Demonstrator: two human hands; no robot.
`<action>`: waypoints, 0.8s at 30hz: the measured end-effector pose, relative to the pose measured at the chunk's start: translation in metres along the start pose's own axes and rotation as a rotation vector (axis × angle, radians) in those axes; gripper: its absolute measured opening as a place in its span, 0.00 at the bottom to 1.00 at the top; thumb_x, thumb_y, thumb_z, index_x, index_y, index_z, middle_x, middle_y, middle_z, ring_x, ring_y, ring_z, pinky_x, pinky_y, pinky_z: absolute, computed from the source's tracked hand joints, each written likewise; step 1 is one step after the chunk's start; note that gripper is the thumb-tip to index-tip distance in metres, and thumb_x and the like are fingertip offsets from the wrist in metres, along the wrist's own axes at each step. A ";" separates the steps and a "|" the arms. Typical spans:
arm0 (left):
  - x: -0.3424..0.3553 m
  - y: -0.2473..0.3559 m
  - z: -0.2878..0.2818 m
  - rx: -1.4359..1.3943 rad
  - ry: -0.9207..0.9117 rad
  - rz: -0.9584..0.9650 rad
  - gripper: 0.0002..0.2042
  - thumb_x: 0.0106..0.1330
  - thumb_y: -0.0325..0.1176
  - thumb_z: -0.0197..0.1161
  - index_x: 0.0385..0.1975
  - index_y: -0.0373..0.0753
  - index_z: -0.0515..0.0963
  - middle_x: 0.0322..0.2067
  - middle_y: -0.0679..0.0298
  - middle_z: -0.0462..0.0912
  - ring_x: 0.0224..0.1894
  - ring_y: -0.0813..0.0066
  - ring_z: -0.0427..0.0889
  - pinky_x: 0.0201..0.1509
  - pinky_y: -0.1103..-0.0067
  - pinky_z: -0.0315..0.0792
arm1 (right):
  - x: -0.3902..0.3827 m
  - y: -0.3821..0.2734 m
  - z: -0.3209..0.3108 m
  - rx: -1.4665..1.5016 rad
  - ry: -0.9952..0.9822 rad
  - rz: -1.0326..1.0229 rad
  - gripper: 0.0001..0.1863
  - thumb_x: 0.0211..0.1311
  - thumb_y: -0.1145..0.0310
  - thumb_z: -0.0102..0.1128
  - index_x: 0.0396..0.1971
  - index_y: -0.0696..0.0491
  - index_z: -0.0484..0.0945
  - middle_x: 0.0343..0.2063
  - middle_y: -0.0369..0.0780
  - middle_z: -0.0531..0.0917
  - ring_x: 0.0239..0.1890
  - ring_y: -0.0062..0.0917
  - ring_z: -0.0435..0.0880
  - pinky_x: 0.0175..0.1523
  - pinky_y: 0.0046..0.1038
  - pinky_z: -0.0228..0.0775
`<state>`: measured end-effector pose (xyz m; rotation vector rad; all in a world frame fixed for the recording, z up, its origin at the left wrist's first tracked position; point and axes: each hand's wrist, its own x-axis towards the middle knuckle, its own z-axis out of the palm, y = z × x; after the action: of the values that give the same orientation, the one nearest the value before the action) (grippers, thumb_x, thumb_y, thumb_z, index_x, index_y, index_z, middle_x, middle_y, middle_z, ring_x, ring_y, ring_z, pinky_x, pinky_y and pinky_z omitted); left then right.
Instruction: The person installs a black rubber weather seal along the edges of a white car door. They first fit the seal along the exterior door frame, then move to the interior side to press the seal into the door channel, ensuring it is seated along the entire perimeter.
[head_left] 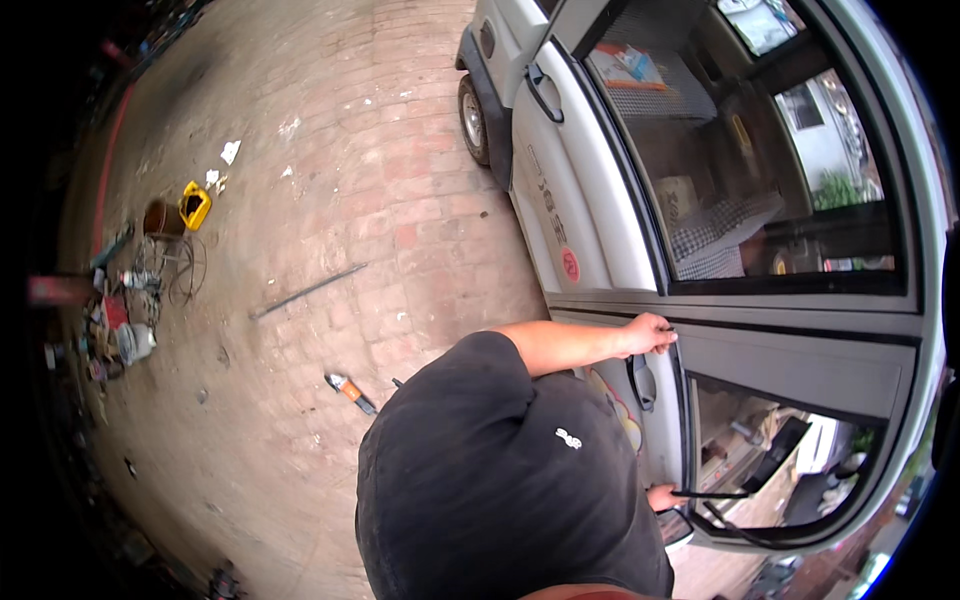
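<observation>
My left hand (650, 335), its arm stretched across in front of my black T-shirt (480, 470), is closed in a pinch at the edge of the silver van's front door. Whatever is between its fingers is too small to make out. A black door handle (643, 383) lies just below this hand. My right hand (662, 497) shows only partly past my torso, beside the side mirror (677, 530). Its fingers are closed on a thin black strip (712, 494) that reaches across the lower corner of the front window (780, 460).
The van's rear side door (575, 180) and a wheel (473, 120) stand ahead. On the brick ground lie an orange-and-black angle grinder (350, 393) and a long metal rod (308, 291). Farther left are a cut yellow jug (196, 205) and a heap of scrap (125, 320).
</observation>
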<state>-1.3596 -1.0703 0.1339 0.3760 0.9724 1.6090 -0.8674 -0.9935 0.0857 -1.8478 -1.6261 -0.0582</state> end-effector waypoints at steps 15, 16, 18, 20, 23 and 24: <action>0.010 0.041 -0.007 0.052 -0.145 -0.320 0.17 0.72 0.37 0.61 0.47 0.31 0.65 0.43 0.44 0.81 0.46 0.54 0.84 0.48 0.67 0.82 | -0.042 -0.046 0.035 0.492 0.199 0.274 0.23 0.71 0.67 0.55 0.62 0.58 0.67 0.35 0.40 0.82 0.35 0.24 0.81 0.43 0.27 0.73; 0.011 0.042 -0.010 0.066 -0.131 -0.303 0.17 0.72 0.37 0.61 0.47 0.31 0.65 0.43 0.44 0.81 0.47 0.53 0.84 0.49 0.67 0.82 | -0.042 -0.067 0.030 0.612 0.143 0.366 0.20 0.72 0.66 0.54 0.60 0.57 0.69 0.35 0.39 0.82 0.34 0.21 0.81 0.40 0.26 0.73; 0.006 0.043 -0.007 0.081 -0.112 -0.274 0.16 0.72 0.36 0.60 0.47 0.31 0.64 0.44 0.43 0.81 0.48 0.52 0.84 0.50 0.66 0.82 | -0.042 -0.104 0.007 0.807 0.144 0.570 0.17 0.73 0.65 0.53 0.55 0.58 0.72 0.34 0.38 0.83 0.31 0.18 0.81 0.31 0.24 0.71; 0.001 0.040 0.004 0.039 -0.093 -0.239 0.15 0.72 0.34 0.59 0.46 0.30 0.64 0.43 0.43 0.80 0.49 0.50 0.83 0.52 0.64 0.81 | -0.040 -0.105 0.004 0.847 0.326 0.578 0.18 0.74 0.63 0.53 0.56 0.58 0.71 0.36 0.39 0.84 0.30 0.17 0.81 0.27 0.23 0.70; -0.001 0.032 0.004 -0.039 -0.071 -0.191 0.16 0.72 0.33 0.59 0.48 0.30 0.64 0.42 0.45 0.79 0.49 0.50 0.82 0.56 0.63 0.80 | -0.035 -0.111 -0.003 1.003 0.340 0.708 0.18 0.74 0.62 0.52 0.56 0.57 0.70 0.38 0.40 0.83 0.29 0.20 0.81 0.27 0.23 0.70; 0.000 0.030 0.003 -0.048 -0.069 -0.177 0.15 0.72 0.33 0.59 0.48 0.30 0.64 0.41 0.45 0.79 0.50 0.50 0.82 0.56 0.63 0.80 | -0.032 -0.115 -0.004 1.044 0.340 0.746 0.17 0.74 0.61 0.52 0.54 0.57 0.70 0.37 0.40 0.83 0.29 0.20 0.81 0.27 0.23 0.70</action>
<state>-1.3774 -1.0694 0.1584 0.3019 0.8888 1.4471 -0.9756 -1.0225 0.1254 -1.3484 -0.4520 0.6387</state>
